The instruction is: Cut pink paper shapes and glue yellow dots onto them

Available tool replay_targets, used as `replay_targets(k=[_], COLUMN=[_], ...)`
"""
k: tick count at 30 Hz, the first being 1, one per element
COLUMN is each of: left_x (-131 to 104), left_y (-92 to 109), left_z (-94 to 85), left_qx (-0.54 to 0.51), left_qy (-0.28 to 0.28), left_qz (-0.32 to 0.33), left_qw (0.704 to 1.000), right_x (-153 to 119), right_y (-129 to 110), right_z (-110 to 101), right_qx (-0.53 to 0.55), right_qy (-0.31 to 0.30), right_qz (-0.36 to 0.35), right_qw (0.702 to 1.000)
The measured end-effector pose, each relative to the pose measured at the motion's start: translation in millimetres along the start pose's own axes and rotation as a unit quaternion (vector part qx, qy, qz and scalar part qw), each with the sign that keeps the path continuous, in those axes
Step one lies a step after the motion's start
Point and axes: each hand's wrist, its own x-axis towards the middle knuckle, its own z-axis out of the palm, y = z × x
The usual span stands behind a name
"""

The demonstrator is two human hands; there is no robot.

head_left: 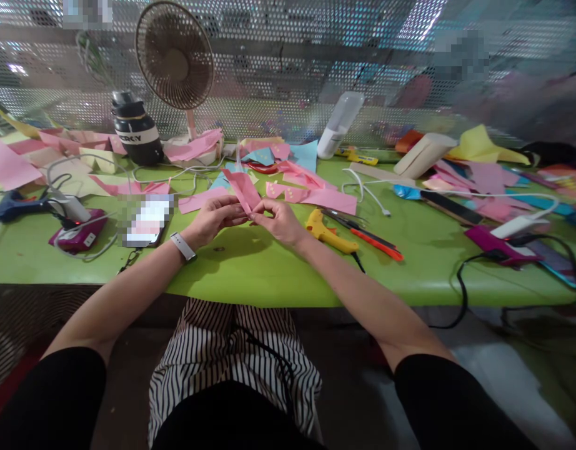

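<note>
In the head view, the folded pink paper point(243, 189) stands tilted between the two hands, above the near half of the green table point(269, 275). Its lower end meets the fingertips and its upper end leans far and left. The right hand point(281, 222) is clamped on that lower end, thumb and forefinger together. The left hand point(215, 220) closes its fingers on the paper from the left side; its wrist bears one watch point(183, 246).

One piece is in the hands; the loose paper scraps point(332, 200) beyond them overlap too much to count. Two glue guns show: a yellow one point(328, 231) just right of the right hand, and a blue one point(19, 206) at the far left. There are two magenta power blocks, one at left point(89, 236) and one at right point(487, 244). One phone point(150, 220) lies left of the left hand. Farther off stand one fan point(174, 56) and one black bottle point(138, 134), both left; one cardboard roll point(423, 156) lies right.
</note>
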Motion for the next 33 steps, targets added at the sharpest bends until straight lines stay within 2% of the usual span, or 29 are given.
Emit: replay_targets(k=[33], left_x=[0.2], left_y=[-1.8], left_z=[-0.6], left_qx=[0.041], left_qy=[0.013], left_qz=[0.004], left_qw=[0.999], right_x=[0.1], right_y=[0.9], right_z=[1.3], right_qx=[0.003], right_qy=[-0.004], right_qz=[0.009], right_qw=[1.000])
